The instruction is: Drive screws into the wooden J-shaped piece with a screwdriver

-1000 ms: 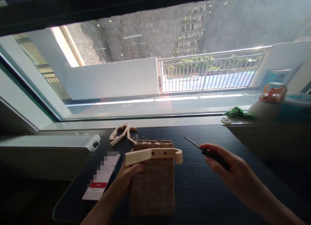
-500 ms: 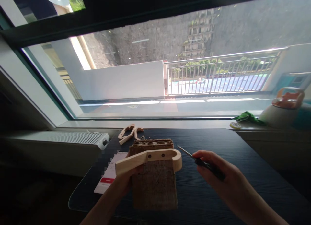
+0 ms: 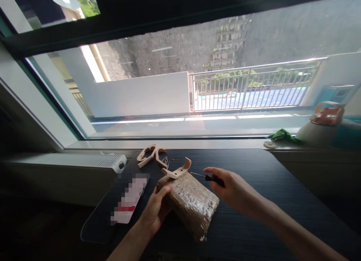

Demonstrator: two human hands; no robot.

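Note:
A rough brown particle-board block lies tilted on the dark table. My left hand is closed on its near left end, and a pale wooden hook piece stands against its far end. My right hand is closed on a black-handled screwdriver whose thin shaft points left toward the hook piece.
Two more wooden hook pieces with some small screws beside them lie at the table's far left. A phone lies left of the block. A white radiator sits to the left; a green cloth and a white container rest on the sill.
The block has gone from upright to lying tilted on the table. The hook piece now stands on end at its far end. My right hand brought the screwdriver left toward it.

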